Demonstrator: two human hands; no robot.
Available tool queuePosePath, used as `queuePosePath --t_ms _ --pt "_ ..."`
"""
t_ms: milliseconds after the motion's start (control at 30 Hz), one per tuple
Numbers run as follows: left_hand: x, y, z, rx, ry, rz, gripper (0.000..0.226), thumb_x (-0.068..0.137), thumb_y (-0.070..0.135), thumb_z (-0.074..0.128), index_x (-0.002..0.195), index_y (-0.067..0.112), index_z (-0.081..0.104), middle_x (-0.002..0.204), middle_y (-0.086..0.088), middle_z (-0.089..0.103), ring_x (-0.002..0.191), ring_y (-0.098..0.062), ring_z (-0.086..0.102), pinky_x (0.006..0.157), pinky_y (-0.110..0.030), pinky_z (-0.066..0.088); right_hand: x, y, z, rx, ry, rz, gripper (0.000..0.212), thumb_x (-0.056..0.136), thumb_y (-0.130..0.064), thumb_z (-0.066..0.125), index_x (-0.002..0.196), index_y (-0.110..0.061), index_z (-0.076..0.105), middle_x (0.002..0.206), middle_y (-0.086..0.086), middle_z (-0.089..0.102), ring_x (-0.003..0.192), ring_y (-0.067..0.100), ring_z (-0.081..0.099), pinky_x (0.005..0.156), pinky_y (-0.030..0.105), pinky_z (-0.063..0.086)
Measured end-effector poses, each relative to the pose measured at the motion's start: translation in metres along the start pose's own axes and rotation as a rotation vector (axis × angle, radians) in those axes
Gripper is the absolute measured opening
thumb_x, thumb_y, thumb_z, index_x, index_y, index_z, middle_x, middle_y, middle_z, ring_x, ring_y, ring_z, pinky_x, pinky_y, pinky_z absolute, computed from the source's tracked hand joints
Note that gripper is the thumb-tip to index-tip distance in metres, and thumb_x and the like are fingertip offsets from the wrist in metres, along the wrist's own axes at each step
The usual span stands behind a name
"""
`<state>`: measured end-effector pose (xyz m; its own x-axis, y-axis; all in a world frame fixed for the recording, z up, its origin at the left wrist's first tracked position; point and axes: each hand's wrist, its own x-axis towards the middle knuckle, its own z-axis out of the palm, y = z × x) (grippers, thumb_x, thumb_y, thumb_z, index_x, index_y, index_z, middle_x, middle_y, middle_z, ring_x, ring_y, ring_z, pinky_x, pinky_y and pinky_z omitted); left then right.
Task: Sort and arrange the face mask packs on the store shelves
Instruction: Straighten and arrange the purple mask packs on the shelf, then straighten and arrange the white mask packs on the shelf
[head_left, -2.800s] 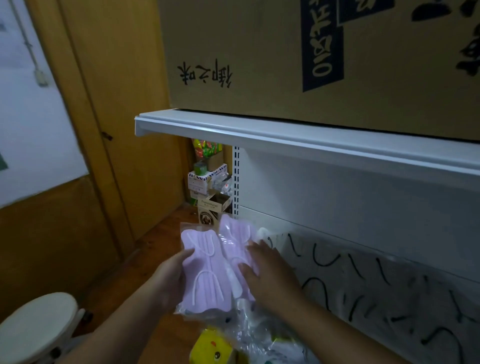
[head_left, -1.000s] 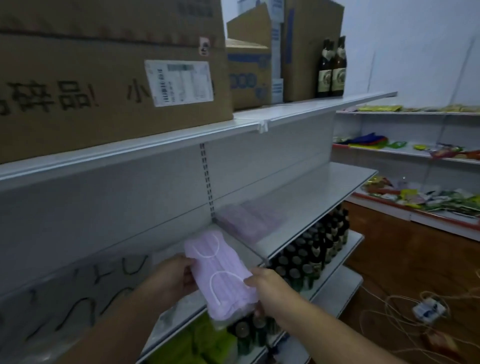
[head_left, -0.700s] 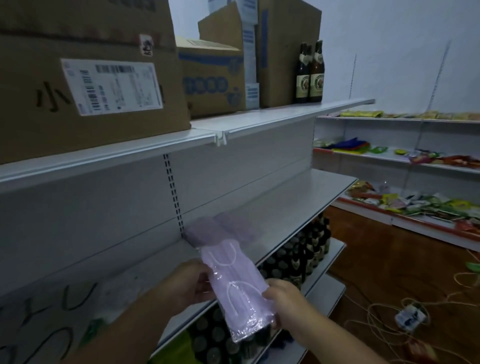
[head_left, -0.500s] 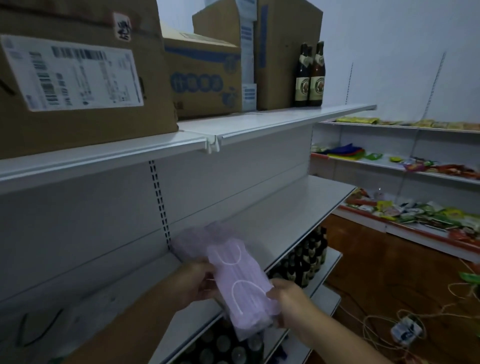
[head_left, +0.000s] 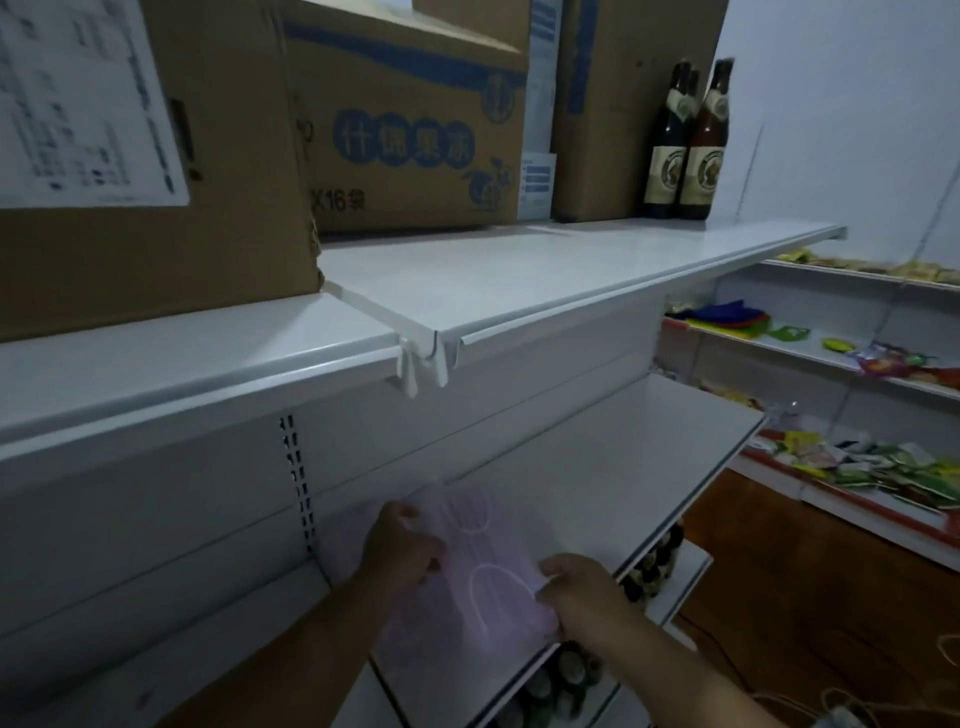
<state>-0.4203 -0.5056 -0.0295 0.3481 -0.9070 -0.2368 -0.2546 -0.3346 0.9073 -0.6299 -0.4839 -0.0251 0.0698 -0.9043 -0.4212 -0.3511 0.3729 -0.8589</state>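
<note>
A pink face mask pack in clear plastic lies over the left end of the white middle shelf. My left hand grips its left edge and my right hand pinches its right front corner. Other pale pink packs lie under and behind it against the back panel, partly hidden by my left hand.
Cardboard boxes and brown bottles stand on the top shelf. Dark bottles fill the shelf below. Shelves with colourful goods line the right wall. Cables lie on the wooden floor.
I have walked right along the shelving with the pink pack in both hands. It went from held up in front of me to laid down on the middle shelf over the other packs.
</note>
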Motion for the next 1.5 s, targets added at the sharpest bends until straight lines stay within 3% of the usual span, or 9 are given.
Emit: queuePosePath --t_ms 200,300,433,533,800,1033,1133,1267,1500 --pt "0.036 0.001 0.008 0.420 0.120 0.157 0.021 0.077 0.011 0.073 0.065 0.022 0.060 0.070 0.001 0.063 0.072 -0.017 0.061 0.061 -0.024 0.043 0.068 -0.013 -0.006 -0.228 -0.084 -0.068 0.040 0.089 -0.001 0.049 0.128 -0.006 0.056 0.127 0.012 0.056 0.100 0.026 0.062 0.074 0.029 0.056" --pt "0.048 0.001 0.013 0.539 0.128 0.126 0.007 0.081 0.013 0.071 0.086 0.012 0.073 0.090 -0.007 0.072 0.088 -0.021 0.067 0.075 -0.029 0.049 0.095 -0.020 -0.008 -0.435 -0.160 -0.165 0.040 0.086 -0.003 0.052 0.125 -0.006 0.060 0.127 0.011 0.060 0.115 0.024 0.059 0.093 0.025 0.047" --pt "0.058 0.000 0.017 0.770 0.170 0.104 0.019 0.086 0.026 0.063 0.102 0.020 0.071 0.108 0.000 0.071 0.103 -0.015 0.064 0.083 -0.025 0.047 0.128 -0.023 -0.006 -0.545 -0.205 -0.245 0.041 0.075 -0.003 0.052 0.112 -0.012 0.069 0.111 0.011 0.069 0.096 0.024 0.068 0.077 0.025 0.053" --pt "0.066 -0.006 0.022 0.880 0.173 0.084 0.021 0.088 0.030 0.058 0.104 0.025 0.070 0.114 0.002 0.068 0.107 -0.015 0.062 0.086 -0.025 0.047 0.147 -0.017 -0.003 -0.649 -0.250 -0.282 0.040 0.077 -0.009 0.052 0.113 -0.017 0.067 0.117 0.005 0.066 0.102 0.019 0.065 0.086 0.024 0.052" --pt "0.067 -0.005 0.015 0.912 0.322 0.101 0.049 0.093 0.053 0.046 0.134 0.026 0.049 0.138 -0.003 0.046 0.128 -0.020 0.044 0.101 -0.029 0.039 0.152 -0.025 0.000 -1.051 -0.249 -0.749 0.066 0.095 -0.043 0.042 0.152 -0.024 0.015 0.156 0.001 0.019 0.140 0.021 0.023 0.112 0.031 0.025" --pt "0.006 -0.015 -0.047 0.933 0.472 -0.050 0.065 0.093 0.063 0.033 0.151 0.034 0.022 0.162 0.002 0.008 0.149 -0.017 0.002 0.119 -0.041 0.006 0.116 -0.054 0.056 -1.233 -0.402 -1.153 0.072 0.095 -0.050 0.040 0.153 -0.026 0.005 0.160 0.009 -0.013 0.147 0.027 -0.011 0.118 0.044 0.000" --pt "-0.044 -0.032 -0.080 1.004 0.548 -0.152 0.089 0.077 0.080 0.003 0.152 0.033 0.018 0.162 -0.002 0.005 0.149 -0.021 0.002 0.119 -0.045 0.006 0.094 -0.051 0.091 -1.228 -0.489 -1.261 0.072 0.094 -0.049 0.041 0.153 -0.027 0.006 0.160 0.006 -0.017 0.147 0.027 -0.014 0.118 0.046 -0.001" --pt "-0.117 -0.064 -0.129 0.943 0.651 -0.316 0.066 0.094 0.062 0.031 0.152 0.032 0.018 0.162 0.001 0.004 0.149 -0.021 0.002 0.119 -0.042 0.007 0.055 -0.043 0.142 -1.228 -0.613 -1.321 0.072 0.094 -0.050 0.039 0.153 -0.030 0.004 0.160 0.004 -0.017 0.147 0.025 -0.015 0.118 0.047 -0.001" --pt "-0.249 -0.109 -0.187 0.843 0.790 -0.463 0.074 0.094 0.059 0.041 0.154 0.028 0.012 0.161 -0.001 0.012 0.148 -0.021 0.011 0.118 -0.039 0.017 -0.033 -0.027 0.214 -1.266 -0.826 -1.235 0.071 0.095 -0.046 0.039 0.153 -0.030 0.002 0.160 0.005 -0.017 0.146 0.027 -0.015 0.116 0.053 -0.002"
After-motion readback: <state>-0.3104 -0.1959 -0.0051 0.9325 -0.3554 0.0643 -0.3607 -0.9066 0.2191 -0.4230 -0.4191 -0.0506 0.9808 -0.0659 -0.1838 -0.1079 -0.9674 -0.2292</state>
